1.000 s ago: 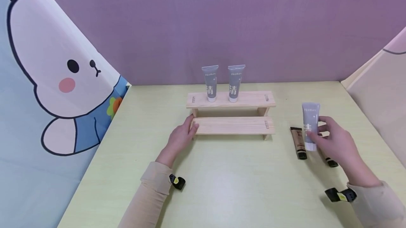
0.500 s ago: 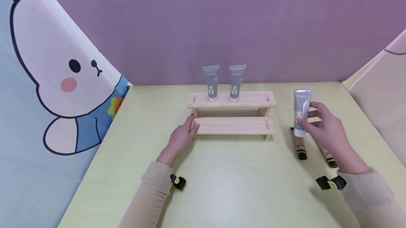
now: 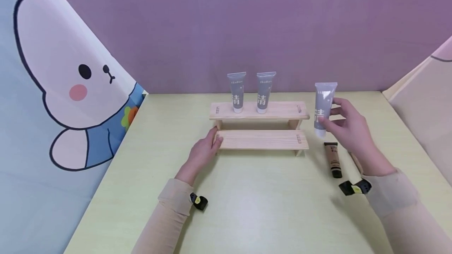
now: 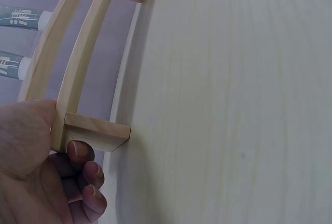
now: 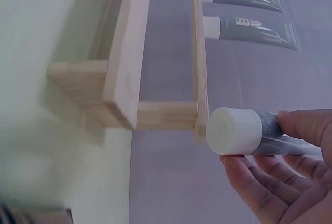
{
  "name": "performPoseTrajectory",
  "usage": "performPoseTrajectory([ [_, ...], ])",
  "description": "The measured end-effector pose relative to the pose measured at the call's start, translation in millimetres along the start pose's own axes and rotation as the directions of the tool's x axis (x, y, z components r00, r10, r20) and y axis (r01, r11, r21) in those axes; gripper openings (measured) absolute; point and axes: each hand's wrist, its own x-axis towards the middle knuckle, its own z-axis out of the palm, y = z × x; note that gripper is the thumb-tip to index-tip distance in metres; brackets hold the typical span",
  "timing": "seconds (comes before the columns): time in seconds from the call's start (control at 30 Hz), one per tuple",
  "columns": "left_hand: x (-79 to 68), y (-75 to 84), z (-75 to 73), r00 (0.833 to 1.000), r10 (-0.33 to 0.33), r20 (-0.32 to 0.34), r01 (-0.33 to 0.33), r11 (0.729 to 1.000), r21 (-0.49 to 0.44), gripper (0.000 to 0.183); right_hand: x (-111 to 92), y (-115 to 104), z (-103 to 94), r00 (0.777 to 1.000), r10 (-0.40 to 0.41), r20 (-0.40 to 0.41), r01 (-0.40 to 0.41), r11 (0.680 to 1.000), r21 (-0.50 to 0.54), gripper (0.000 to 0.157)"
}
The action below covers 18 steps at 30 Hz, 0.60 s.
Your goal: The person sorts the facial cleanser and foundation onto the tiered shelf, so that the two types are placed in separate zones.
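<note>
A two-step wooden rack [image 3: 261, 140] stands on the table. Two grey squeeze tubes, the left one [image 3: 237, 93] and the right one [image 3: 266, 93], stand caps down on its upper step. My left hand [image 3: 202, 152] grips the left end of the lower step, thumb on top and fingers curled beneath, as the left wrist view shows. To the right of the rack, my right hand [image 3: 349, 128] pinches a third grey squeeze tube [image 3: 325, 101] between thumb and fingers. This tube is upright in the air, its white cap [image 5: 233, 131] pointing down.
A brown tube with black ends [image 3: 333, 159] lies on the table below my right hand. Another brown tube [image 3: 355, 162] is mostly hidden behind the right wrist. A purple cloth [image 3: 247, 30] hangs behind the table [image 3: 247, 207], with a cartoon-print cloth [image 3: 70, 101] at left.
My right hand has moved left and away from me with the grey squeeze tube, from over the brown tubes toward the rack's upper step. My left hand has stayed on the rack.
</note>
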Motion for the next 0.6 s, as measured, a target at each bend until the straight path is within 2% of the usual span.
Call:
performPoseTrajectory([
  [0.17, 0.7, 0.0, -0.4, 1.000, -0.013, 0.009, 0.013, 1.000, 0.004, 0.056, 15.4, -7.5, 10.8, 0.999, -0.045, -0.004, 0.045, 0.998, 0.045, 0.056],
  [0.6, 0.2, -1.1, 1.1, 0.999, -0.033, 0.011, 0.033, 0.999, 0.004, 0.057, 56.8, -23.6, 43.2, 0.999, -0.041, 0.011, 0.039, 0.990, 0.138, 0.055],
])
